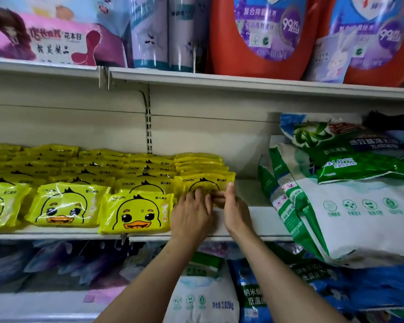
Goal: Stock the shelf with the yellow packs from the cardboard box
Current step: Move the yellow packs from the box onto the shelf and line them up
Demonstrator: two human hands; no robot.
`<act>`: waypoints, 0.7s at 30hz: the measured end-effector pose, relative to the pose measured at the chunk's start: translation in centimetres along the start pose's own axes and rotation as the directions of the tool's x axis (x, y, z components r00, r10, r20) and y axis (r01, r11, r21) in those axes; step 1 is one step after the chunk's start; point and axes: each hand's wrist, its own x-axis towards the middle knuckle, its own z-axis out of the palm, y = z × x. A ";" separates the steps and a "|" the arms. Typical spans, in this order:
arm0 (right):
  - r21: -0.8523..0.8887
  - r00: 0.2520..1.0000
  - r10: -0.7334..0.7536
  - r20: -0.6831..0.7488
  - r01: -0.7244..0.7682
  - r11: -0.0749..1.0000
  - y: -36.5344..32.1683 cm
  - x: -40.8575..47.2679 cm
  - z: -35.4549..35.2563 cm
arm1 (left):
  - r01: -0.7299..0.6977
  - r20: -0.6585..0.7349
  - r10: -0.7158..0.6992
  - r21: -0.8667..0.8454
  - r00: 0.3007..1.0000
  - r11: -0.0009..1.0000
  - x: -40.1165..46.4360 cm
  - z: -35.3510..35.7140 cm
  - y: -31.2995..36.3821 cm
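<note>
Middle shelf (254, 231), left to right, stocking in progress; the placing step is in hand.

Far left: rows of yellow duck-face packs (65, 206) are standing and leaning in overlapping files, front ones facing out, further ranks reaching toward the back panel; one front pack (135, 213) is sitting at the shelf lip, just beside the hands.

Centre: the rightmost column of yellow packs (201, 164) is lying stacked behind an upright front pack (204, 183); both hands are working on this front pack. The left hand (191, 213) is lying over its lower left part, fingers bent onto the film; the right hand (233, 206) is meeting it from the right, thumb raised along the pack's right edge, fingertips touching the left hand's fingertips; both appear to be pinching the pack's lower edge, though the exact grip is hidden by the knuckles.

Right of the hands: a bare strip of shelf is running to the green-and-white detergent bags (350, 206), which are leaning in a pile and overhanging the shelf front.

Cardboard box: not in view.

Judgement: the pack is being seated and squared in its column; the next move is calling for a release without tipping it forward, then a reach down for further packs, the bare strip being the likely place for a new column.
</note>
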 end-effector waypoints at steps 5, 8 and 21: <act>0.049 0.997 -0.012 -0.078 0.016 0.999 -0.1 1.2 0.5 | 0.016 -0.082 -0.031 -0.175 0.996 0.984 0.9 0.2 -0.6; 0.054 0.995 -0.022 -0.096 0.027 0.998 0.2 1.0 0.6 | 0.025 -0.111 -0.045 -0.174 0.993 0.984 0.9 0.3 -0.9; -0.053 0.992 -0.041 -0.120 0.034 0.998 0.2 0.3 0.4 | 0.079 -0.110 -0.114 -0.280 0.987 0.957 0.0 -0.4 -0.7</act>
